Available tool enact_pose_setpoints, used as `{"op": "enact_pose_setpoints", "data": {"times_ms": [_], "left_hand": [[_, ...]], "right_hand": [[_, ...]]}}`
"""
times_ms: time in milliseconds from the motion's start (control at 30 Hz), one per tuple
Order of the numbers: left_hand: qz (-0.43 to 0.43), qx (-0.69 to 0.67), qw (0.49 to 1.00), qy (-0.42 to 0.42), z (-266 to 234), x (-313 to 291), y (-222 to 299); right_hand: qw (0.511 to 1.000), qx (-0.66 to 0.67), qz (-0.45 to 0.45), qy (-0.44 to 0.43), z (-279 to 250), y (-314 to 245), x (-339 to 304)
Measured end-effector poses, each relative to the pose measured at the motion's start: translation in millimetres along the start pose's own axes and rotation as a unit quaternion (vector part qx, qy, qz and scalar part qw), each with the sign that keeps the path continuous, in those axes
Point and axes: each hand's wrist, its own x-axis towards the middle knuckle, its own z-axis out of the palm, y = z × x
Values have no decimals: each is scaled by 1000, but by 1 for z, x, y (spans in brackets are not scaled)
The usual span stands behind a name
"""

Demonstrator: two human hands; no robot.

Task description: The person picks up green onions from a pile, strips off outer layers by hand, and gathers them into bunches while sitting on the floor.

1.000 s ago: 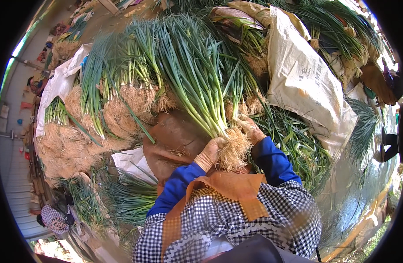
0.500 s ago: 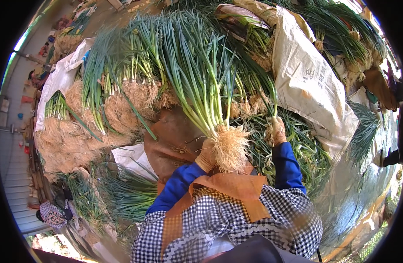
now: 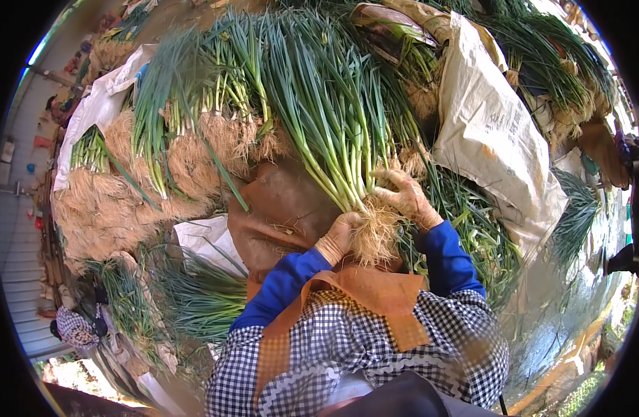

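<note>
My left hand point(image 3: 339, 235) is closed round the base of a bunch of green onions point(image 3: 350, 156), just above its pale, stringy roots point(image 3: 375, 236). The long green leaves fan out away from me. From the other side, my right hand point(image 3: 405, 197) curls its fingers against the lower stems, thumb and forefinger on the bunch's right edge. Both hands look soil-stained and tan. Part of the left fingers lies hidden behind stems and roots. Beneath the bunch spreads a brown sheet point(image 3: 284, 201).
More green onions lie in rows at the left, roots point(image 3: 111, 222) toward me. A pale woven sack point(image 3: 493, 132) lies at the right, beside loose leaves point(image 3: 482, 222). Another onion pile point(image 3: 205, 295) is near my left elbow. A person point(image 3: 76, 328) is at the far lower left.
My right hand has moved left from beside the bunch, where it held a thin onion stalk, to the bunch's stems. The bunch has shifted slightly right in view.
</note>
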Motion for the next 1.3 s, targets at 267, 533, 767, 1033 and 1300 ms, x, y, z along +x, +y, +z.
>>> {"op": "enact_pose_setpoints", "data": {"times_ms": [267, 533, 767, 1033, 1300], "left_hand": [[18, 22, 1000, 6, 31, -17, 11], [-13, 59, 996, -63, 43, -16, 7], [19, 180, 983, -37, 37, -7, 8], [30, 236, 970, 42, 36, -9, 11], [53, 291, 952, 73, 40, -13, 11]], "right_hand": [[965, 238, 73, -80, -62, -24, -41], [982, -61, -174, 26, 13, -10, -37], [903, 187, -209, -326, -39, -56, -55], [993, -108, -17, 36, -36, 26, 44], [984, 138, 109, 42, -24, 47, 115]]}}
